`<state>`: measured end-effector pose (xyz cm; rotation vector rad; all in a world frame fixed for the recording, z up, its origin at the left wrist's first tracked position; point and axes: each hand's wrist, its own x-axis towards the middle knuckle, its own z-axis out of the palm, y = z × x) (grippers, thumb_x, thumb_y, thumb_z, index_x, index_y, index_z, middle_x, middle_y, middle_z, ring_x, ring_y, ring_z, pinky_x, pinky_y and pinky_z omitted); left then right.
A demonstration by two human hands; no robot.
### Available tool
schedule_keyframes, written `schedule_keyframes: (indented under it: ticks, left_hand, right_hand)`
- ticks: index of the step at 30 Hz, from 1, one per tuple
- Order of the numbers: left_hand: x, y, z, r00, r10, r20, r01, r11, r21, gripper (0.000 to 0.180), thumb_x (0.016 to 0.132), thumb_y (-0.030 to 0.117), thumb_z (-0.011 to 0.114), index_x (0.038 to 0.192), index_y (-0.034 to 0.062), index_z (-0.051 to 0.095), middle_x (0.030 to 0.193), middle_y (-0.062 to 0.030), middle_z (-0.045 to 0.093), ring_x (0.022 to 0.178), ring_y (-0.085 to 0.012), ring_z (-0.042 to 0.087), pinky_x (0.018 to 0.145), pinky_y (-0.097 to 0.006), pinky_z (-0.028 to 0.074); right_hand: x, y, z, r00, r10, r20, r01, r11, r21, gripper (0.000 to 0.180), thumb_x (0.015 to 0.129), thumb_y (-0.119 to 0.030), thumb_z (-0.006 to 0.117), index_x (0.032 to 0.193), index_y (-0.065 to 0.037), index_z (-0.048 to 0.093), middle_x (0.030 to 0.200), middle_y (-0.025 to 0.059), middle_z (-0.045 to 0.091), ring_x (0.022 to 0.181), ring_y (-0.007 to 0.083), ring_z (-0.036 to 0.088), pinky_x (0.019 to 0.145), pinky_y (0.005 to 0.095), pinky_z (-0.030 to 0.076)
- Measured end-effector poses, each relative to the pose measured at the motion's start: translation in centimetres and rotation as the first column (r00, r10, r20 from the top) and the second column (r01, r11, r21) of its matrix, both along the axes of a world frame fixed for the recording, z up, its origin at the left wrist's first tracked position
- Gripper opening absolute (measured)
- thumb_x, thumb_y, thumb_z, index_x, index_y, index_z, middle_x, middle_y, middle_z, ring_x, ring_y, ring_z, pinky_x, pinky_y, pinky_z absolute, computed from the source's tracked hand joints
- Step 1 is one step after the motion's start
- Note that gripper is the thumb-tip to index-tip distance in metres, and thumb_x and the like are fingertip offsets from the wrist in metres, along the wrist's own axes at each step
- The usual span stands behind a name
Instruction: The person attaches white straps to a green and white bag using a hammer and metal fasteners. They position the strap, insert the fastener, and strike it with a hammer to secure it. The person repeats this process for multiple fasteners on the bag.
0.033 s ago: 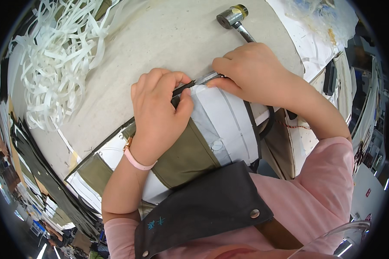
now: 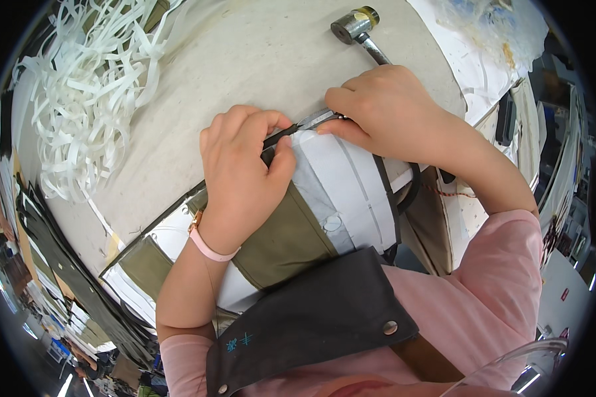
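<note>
A sewn fabric panel [image 2: 285, 238] with olive, white and grey sections lies across the table in front of me. Its far edge carries a black edge strip [image 2: 281, 135], which my left hand [image 2: 245, 165] pinches between thumb and fingers. Just to the right, my right hand [image 2: 384, 112] is closed on a slim grey metal tool [image 2: 316, 120]; its exact kind is partly hidden by the fingers. The tool's pointed end meets the black strip close to my left fingertips. The panel's near side runs under a dark apron flap [image 2: 304, 317] at my body.
Beyond my right hand lies a hammer [image 2: 355, 26] on the pale tabletop [image 2: 245, 59]. A tangled heap of white strips [image 2: 99, 99] covers the far left. Clear plastic film [image 2: 493, 30] sits at the far right. Dark sheets [image 2: 73, 264] hang along the left edge.
</note>
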<state>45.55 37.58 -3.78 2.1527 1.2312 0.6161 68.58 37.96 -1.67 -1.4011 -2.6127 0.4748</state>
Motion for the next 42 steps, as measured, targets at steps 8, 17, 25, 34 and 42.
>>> schedule_keyframes:
  ticks: [8, 17, 25, 34, 42]
  left_hand:
    - [-0.2, 0.1, -0.7, 1.000, 0.000, 0.029, 0.000, 1.000, 0.022, 0.018, 0.076, 0.006, 0.071, 0.093, 0.0113, 0.069, 0.090, -0.0017, 0.059, 0.088, -0.0208, 0.055, 0.083, -0.036, 0.037]
    - [-0.2, 0.2, -0.7, 1.000, 0.000, 0.013, 0.000, 1.000, 0.026, 0.017, 0.076, 0.006, 0.071, 0.092, 0.0111, 0.069, 0.090, -0.0020, 0.059, 0.088, -0.0211, 0.055, 0.084, -0.036, 0.037]
    - [0.0, 0.2, -0.5, 1.000, -0.004, 0.020, 0.003, 1.000, 0.026, 0.017, 0.076, 0.005, 0.070, 0.092, 0.0108, 0.069, 0.090, -0.0021, 0.058, 0.088, -0.0216, 0.054, 0.084, -0.036, 0.037]
    - [-0.1, 0.2, -0.7, 1.000, -0.004, 0.030, 0.003, 1.000, 0.026, 0.017, 0.076, 0.005, 0.070, 0.092, 0.0105, 0.068, 0.089, -0.0026, 0.058, 0.087, -0.0220, 0.054, 0.084, -0.036, 0.037]
    - [-0.1, 0.2, -0.1, 1.000, -0.018, 0.009, 0.018, 1.000, 0.009, 0.018, 0.077, 0.001, 0.067, 0.095, 0.0060, 0.067, 0.092, -0.0070, 0.061, 0.089, -0.0250, 0.057, 0.086, -0.037, 0.041]
  right_hand:
    - [-0.4, 0.2, 0.7, 0.999, 0.022, 0.029, -0.021, 0.999, -0.036, 0.031, 0.088, -0.034, 0.071, 0.080, -0.005, 0.064, 0.063, 0.0109, 0.062, 0.067, 0.0322, 0.065, 0.060, 0.0436, 0.049]
    - [-0.2, 0.6, -0.6, 0.997, 0.059, -0.053, -0.057, 0.998, 0.029, 0.032, 0.086, -0.035, 0.073, 0.077, -0.008, 0.060, 0.061, 0.0083, 0.057, 0.062, 0.0310, 0.061, 0.059, 0.0432, 0.046]
    - [0.5, 0.8, -0.7, 0.995, 0.058, -0.080, -0.059, 0.998, -0.013, 0.032, 0.086, -0.036, 0.074, 0.078, -0.008, 0.059, 0.059, 0.0077, 0.054, 0.059, 0.0315, 0.057, 0.057, 0.0432, 0.043]
    - [-0.6, 0.5, 0.1, 1.000, -0.012, -0.022, 0.011, 0.998, -0.068, 0.034, 0.088, -0.038, 0.070, 0.075, -0.007, 0.064, 0.063, 0.0115, 0.061, 0.067, 0.0334, 0.065, 0.063, 0.0458, 0.050]
    - [0.3, 0.9, -0.4, 0.991, 0.045, -0.128, -0.055, 0.996, -0.075, 0.032, 0.086, -0.034, 0.074, 0.075, -0.007, 0.058, 0.056, 0.0087, 0.051, 0.056, 0.0324, 0.056, 0.053, 0.0438, 0.041]
